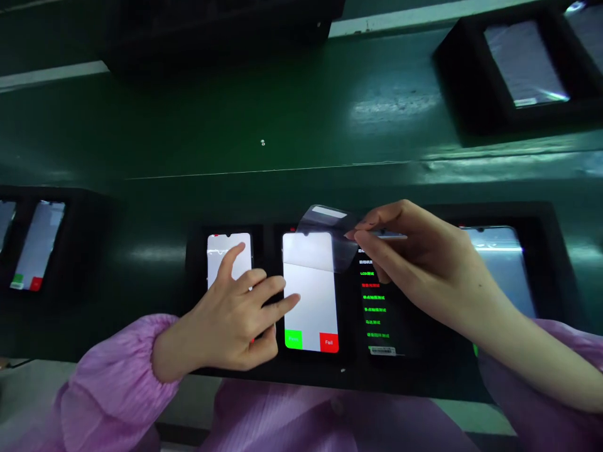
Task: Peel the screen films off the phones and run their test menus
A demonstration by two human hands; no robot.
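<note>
A clear protective film is pinched at its right edge by my right hand. The film is partly lifted and overlaps the upper part of a lit smartphone with a white screen, a green box and a red "Fail" box. My left hand has its fingers spread, over a second white-lit smartphone and the near edge of the middle one. Whether its fingertips touch the screens I cannot tell. Partly behind my right hand lies a smartphone with a dark test list in green and red lines.
A black tray holds these phones in slots. Another smartphone lies at its right end. More black trays stand at far left and upper right, holding film-covered phones. A dark box sits at the back of the green bench.
</note>
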